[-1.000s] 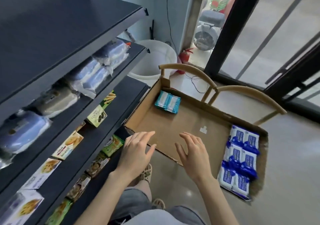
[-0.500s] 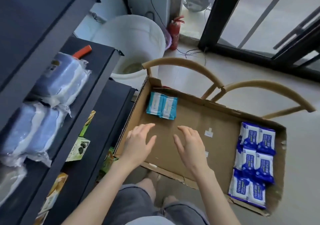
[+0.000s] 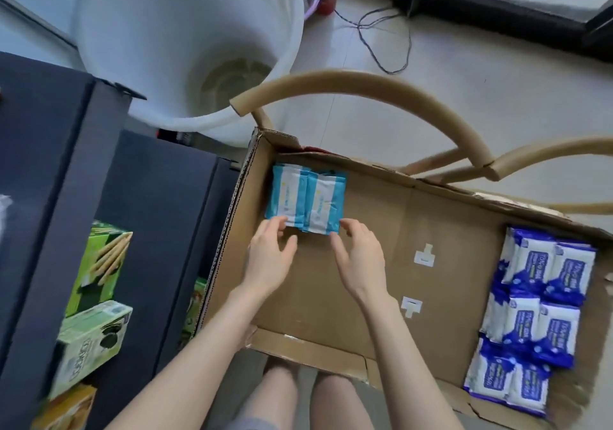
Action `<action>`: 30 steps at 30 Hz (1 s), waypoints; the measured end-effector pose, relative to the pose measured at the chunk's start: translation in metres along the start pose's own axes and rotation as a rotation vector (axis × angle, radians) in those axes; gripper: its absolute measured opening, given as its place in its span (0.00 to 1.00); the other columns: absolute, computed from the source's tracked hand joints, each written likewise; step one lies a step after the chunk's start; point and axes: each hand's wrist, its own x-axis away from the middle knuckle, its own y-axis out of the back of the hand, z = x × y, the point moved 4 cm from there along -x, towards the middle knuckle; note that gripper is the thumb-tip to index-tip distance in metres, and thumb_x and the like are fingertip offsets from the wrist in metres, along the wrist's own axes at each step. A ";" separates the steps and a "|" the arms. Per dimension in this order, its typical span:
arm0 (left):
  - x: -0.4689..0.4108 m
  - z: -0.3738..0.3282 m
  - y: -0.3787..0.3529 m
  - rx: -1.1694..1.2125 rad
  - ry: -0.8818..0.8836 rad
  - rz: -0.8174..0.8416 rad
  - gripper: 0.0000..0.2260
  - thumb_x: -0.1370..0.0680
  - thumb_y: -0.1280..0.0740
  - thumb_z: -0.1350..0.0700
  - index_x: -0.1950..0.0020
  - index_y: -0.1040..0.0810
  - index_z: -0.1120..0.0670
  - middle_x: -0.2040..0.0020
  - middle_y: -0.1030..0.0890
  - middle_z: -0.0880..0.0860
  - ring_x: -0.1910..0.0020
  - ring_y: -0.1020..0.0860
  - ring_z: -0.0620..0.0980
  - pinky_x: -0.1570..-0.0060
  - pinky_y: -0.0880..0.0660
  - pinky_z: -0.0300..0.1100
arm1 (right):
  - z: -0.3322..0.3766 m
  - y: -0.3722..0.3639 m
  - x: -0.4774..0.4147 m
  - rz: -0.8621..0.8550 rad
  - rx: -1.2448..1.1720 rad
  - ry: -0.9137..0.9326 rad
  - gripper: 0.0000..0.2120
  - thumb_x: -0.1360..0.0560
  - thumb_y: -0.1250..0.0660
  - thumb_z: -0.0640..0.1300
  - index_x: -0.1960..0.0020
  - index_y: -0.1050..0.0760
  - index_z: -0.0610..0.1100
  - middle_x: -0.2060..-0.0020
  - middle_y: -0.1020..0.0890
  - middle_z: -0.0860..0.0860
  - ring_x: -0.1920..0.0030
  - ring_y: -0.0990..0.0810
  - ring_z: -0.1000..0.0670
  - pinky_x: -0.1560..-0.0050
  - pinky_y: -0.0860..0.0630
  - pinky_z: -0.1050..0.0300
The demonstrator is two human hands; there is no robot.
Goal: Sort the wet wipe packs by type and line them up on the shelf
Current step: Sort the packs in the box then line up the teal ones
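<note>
1. Fingers [image 3: 273, 228] of my left hand [image 3: 270, 260] reach forward, straight and relaxed. Their tips are at the near-left corner of the light-blue wipe packs [image 3: 306, 200], and they clasp nothing.
2. My right hand [image 3: 360, 258] mirrors it. Its fingers [image 3: 350, 229] are loosely curved with the tips at the packs' near-right corner. The thumb is held apart below them, and the hand grasps nothing. I cannot tell from this feed whether the tips truly press on the wrapper.
3. Those light-blue packs lie flat in the far-left corner of the cardboard box [image 3: 381, 230], two showing side by side on top.
4. Dark-blue wipe packs [image 3: 537, 317] run along the box's right edge in overlapping rows, well apart from both hands.
5. Two small white tabs [image 3: 424, 257] sit on the box floor between the two groups.
6. Beyond the box's far edge arcs a curved wooden chair back [image 3: 365, 88].
7. To the left of the box stands the dark shelf [image 3: 49, 164], with green snack boxes [image 3: 99, 257] on it.
8. I see a white bucket [image 3: 185, 31] past the box's far-left corner.
</note>
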 end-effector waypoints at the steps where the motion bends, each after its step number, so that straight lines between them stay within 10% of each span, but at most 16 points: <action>1: -0.013 0.006 -0.007 0.013 0.027 -0.010 0.17 0.22 0.35 0.58 0.34 0.29 0.56 0.39 0.26 0.53 0.43 0.26 0.48 0.43 0.33 0.37 | -0.006 -0.008 -0.012 0.008 -0.017 -0.024 0.17 0.21 0.38 0.47 0.35 0.29 0.42 0.41 0.23 0.47 0.41 0.26 0.47 0.44 0.33 0.57; 11: -0.099 0.064 -0.067 0.124 0.296 -0.237 0.26 0.24 0.31 0.52 0.30 0.34 0.60 0.36 0.33 0.55 0.37 0.30 0.53 0.36 0.33 0.45 | -0.062 -0.073 -0.101 -0.007 -0.154 -0.167 0.21 0.24 0.33 0.47 0.34 0.33 0.42 0.41 0.26 0.48 0.44 0.25 0.50 0.43 0.26 0.52; 20: -0.113 0.079 -0.083 0.132 0.352 -0.416 0.29 0.31 0.25 0.49 0.35 0.29 0.58 0.39 0.30 0.55 0.39 0.32 0.53 0.36 0.35 0.49 | -0.083 -0.092 -0.129 -0.082 -0.340 -0.278 0.15 0.31 0.25 0.47 0.51 0.29 0.45 0.63 0.26 0.52 0.65 0.29 0.55 0.56 0.27 0.55; 30: -0.102 0.076 -0.065 0.270 0.404 -0.315 0.13 0.30 0.25 0.52 0.55 0.28 0.54 0.53 0.22 0.49 0.51 0.23 0.52 0.49 0.24 0.49 | -0.071 -0.076 -0.113 -0.076 -0.486 -0.278 0.11 0.30 0.26 0.45 0.58 0.24 0.39 0.64 0.21 0.48 0.66 0.28 0.56 0.63 0.30 0.64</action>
